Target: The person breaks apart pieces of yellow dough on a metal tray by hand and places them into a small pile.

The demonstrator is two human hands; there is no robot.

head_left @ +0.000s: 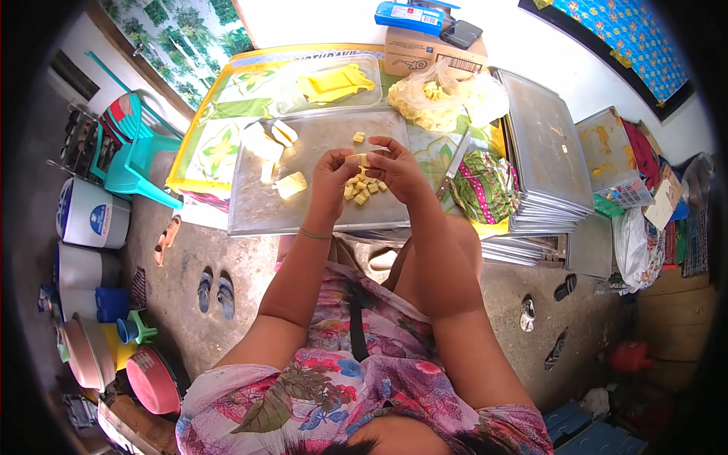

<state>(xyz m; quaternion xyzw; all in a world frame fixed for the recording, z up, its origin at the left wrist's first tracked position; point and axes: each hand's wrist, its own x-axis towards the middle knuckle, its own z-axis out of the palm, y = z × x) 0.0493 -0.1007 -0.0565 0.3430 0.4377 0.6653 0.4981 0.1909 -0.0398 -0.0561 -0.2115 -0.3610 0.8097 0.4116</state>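
Note:
Both my hands meet over the near half of a metal tray (pixel 322 136). Between their fingertips is a small pale yellow piece (pixel 362 160). My left hand (pixel 331 179) pinches it from one side, and my right hand (pixel 397 168) from the other. Just below them lies a heap of small pale yellow cubes (pixel 362 191), partly hidden by my fingers. One loose cube (pixel 359 137) rests farther up the tray. On the tray's left side are larger pale yellow blocks, among them a squarish block (pixel 290 184) and an upper block (pixel 284 133).
Right of the tray lie a knife (pixel 457 158) and a bunched green and pink cloth (pixel 485 186). Behind them sits a clear plastic bag (pixel 425 102) of yellow pieces. Stacked metal trays (pixel 540 136) stand at right; a clear container (pixel 369 92) holds something yellow. A teal chair (pixel 140 163) is left.

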